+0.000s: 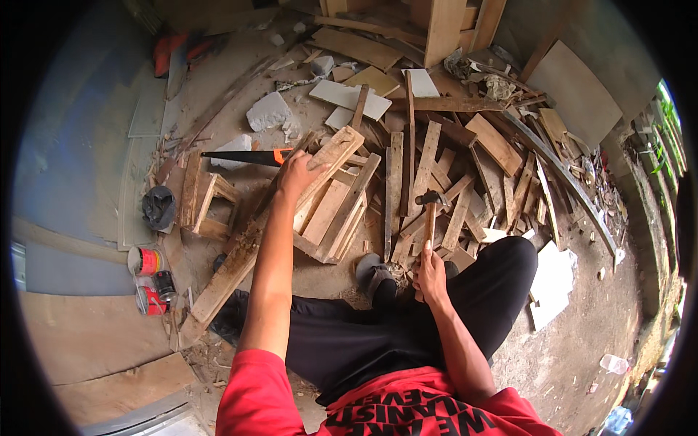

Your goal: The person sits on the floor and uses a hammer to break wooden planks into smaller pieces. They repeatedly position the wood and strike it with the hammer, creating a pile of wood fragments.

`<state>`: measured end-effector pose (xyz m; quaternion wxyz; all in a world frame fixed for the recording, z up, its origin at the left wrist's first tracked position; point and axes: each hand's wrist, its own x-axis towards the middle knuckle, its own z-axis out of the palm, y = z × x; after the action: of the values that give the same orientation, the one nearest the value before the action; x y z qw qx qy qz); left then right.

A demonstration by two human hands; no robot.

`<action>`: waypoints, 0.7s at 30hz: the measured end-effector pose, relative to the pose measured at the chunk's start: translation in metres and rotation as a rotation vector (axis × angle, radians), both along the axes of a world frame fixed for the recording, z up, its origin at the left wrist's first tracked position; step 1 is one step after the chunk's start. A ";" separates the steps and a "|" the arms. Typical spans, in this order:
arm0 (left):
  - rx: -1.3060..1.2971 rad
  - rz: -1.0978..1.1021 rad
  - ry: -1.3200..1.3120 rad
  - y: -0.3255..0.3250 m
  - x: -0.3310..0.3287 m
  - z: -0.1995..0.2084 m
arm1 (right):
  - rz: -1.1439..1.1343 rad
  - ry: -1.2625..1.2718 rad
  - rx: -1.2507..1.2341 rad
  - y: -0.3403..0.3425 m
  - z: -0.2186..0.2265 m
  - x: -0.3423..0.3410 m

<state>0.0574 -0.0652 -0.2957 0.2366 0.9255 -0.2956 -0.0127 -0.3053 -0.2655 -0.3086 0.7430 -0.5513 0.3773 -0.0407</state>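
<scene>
Gripping a long, rough-grained plank (pixel 334 152) near its upper end with the left hand (pixel 297 176), alongside a slatted wooden frame (pixel 326 212), middle hidden behind the forearm (pixel 267 269). Clasping a hammer (pixel 430 224) by its wooden handle in the right hand (pixel 431 276), dark head upward. Lying beyond, partly covered: a dark-bladed saw (pixel 246 156). Scattered farther off: splintery boards (pixel 429 154), a crumbly white block (pixel 268 111).

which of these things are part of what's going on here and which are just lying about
In use, by the look of it:
hammer, in the right hand
plank, held by the left hand
wooden frame, beside the plank
saw, perhaps

Just lying about, apparently:
loose wood scraps
tins
white sheet
clear bottle
</scene>
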 end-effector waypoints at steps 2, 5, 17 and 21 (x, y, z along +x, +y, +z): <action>0.008 0.078 -0.060 0.013 0.000 -0.013 | 0.020 -0.003 0.009 0.000 -0.004 0.002; 0.182 0.042 -0.171 -0.026 -0.036 -0.012 | -0.033 0.042 -0.031 -0.014 -0.012 -0.006; 0.340 0.112 0.042 -0.055 -0.081 -0.004 | 0.027 -0.114 -0.537 0.012 0.006 0.002; 0.314 0.085 0.062 -0.050 -0.097 -0.005 | 0.111 -0.188 -0.695 0.017 0.015 0.007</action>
<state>-0.0396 -0.1154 -0.3003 0.0984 0.9619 -0.2433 -0.0774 -0.2983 -0.2486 -0.2937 0.5438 -0.7844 0.2403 -0.1766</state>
